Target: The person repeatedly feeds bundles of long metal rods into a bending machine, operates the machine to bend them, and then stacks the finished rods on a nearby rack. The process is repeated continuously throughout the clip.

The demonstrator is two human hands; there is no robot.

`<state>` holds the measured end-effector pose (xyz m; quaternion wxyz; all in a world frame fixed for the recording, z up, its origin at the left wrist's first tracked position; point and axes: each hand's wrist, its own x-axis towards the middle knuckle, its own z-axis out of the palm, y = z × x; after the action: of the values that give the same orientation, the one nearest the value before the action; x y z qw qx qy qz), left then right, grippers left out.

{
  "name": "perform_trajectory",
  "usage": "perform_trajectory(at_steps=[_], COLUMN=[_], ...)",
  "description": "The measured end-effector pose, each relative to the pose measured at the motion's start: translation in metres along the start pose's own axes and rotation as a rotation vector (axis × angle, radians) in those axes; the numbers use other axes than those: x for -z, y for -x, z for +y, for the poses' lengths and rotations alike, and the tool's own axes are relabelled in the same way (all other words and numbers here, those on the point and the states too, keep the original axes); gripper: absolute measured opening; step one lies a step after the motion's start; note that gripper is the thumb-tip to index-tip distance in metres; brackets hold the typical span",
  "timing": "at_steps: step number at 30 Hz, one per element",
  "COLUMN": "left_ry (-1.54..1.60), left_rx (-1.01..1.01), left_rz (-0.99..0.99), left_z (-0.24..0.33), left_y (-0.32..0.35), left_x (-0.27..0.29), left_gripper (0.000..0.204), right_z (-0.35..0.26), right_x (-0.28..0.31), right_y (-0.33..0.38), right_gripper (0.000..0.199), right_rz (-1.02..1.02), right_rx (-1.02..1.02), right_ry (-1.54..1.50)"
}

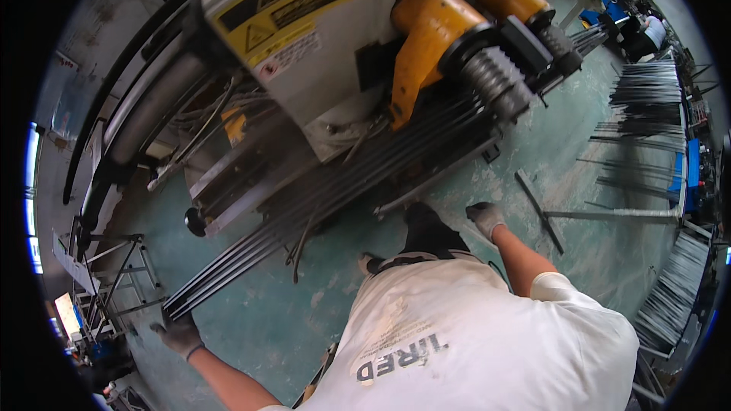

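Note:
My left hand (181, 333), in a dark grey glove, is at the near-left end of a bundle of long dark metal tubes (228, 274). Its fingers touch the tube ends and its thumb sticks out to the side, not wrapped round them. The tubes slant up to the right, under a large machine (304, 46) with orange cylinders (438, 19) and coiled springs. In a lighter grey glove, my right hand (484, 218) hangs loosely over the floor beside my leg, with nothing visible in it. Its fingers are loosely bent and partly turned away.
On the green floor (525, 160), a dark bar (539, 211) lies to my right. Farther right, racks hold stacked dark rods (647, 103) and shiny rods (674, 289). A metal frame stand (126, 270) stands at the left. A person (646, 36) is bent over in the far right background.

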<state>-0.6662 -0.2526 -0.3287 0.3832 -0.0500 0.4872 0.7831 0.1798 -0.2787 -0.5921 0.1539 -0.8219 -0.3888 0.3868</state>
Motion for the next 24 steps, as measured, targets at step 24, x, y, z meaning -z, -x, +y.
perform_trajectory(at_steps=[24], left_ry=[-0.916], left_rx=[0.068], left_rz=[-0.781], left_z=[-0.334], left_y=[0.135], left_x=[-0.084], left_gripper=[0.039], right_z=[-0.046], right_x=[0.099], right_y=[-0.096], right_gripper=[0.035], right_rz=[0.185], right_rx=[0.159], right_ry=[-0.260])
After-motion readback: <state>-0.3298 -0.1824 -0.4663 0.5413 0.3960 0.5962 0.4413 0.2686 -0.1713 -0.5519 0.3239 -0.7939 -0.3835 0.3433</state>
